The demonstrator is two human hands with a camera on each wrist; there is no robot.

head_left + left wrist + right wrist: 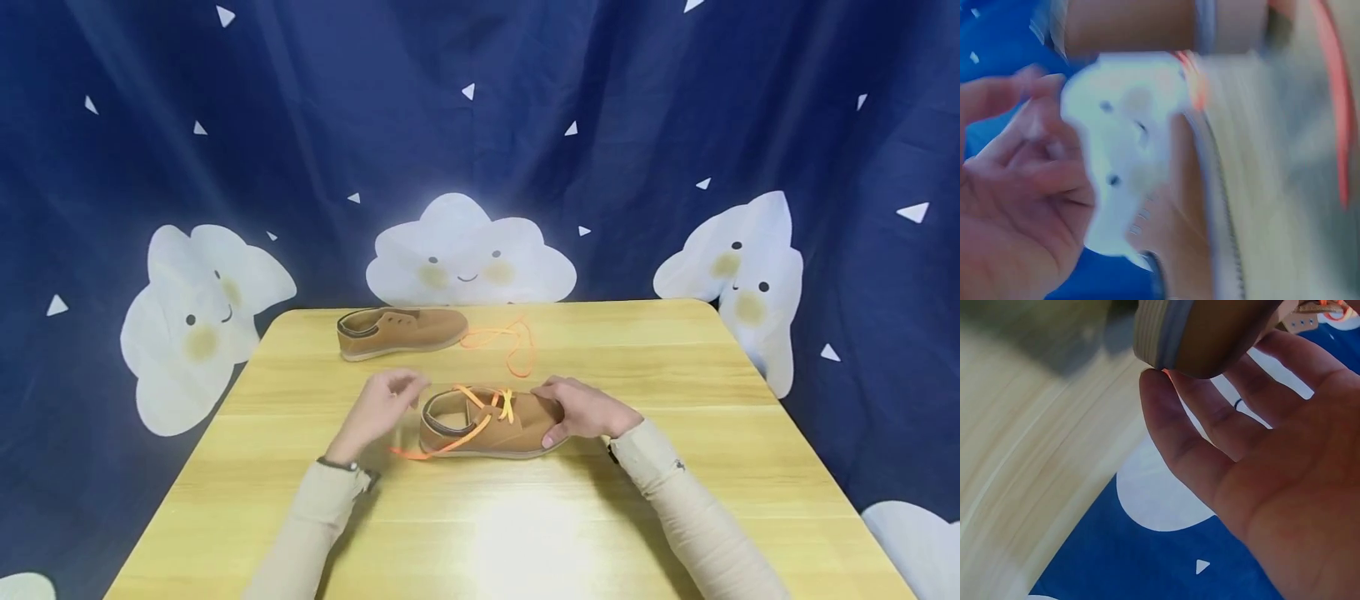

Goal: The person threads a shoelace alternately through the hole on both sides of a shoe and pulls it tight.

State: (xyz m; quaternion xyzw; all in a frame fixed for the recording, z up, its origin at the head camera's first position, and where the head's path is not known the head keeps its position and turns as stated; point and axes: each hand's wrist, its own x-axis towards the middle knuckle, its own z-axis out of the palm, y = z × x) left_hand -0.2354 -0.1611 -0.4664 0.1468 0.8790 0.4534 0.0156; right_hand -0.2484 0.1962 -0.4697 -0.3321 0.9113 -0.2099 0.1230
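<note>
So, head: right hand [592, 410] grips the near shoe [531, 427] by its toe, on the table [187, 508]; left hand [381, 410] released, fingers loosely bent near the heel. Orange lace [458, 442] through the near shoe; far shoe [416, 333] behind, loose lace [533, 354] at its toe. Left wrist: blurred, nothing held. Right wrist: fingers on toe, one at sole edge

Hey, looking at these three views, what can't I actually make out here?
Head view: part of the toe of the front shoe, covered by the right grip.
Head view: the front shoe's far side, hidden by its own body.
Head view: the underside of the rear shoe, facing down on the table.
Left wrist view: the fingertips of the left grip, smeared by blur.
Right wrist view: most of the front shoe, cut off by the top edge.
</note>
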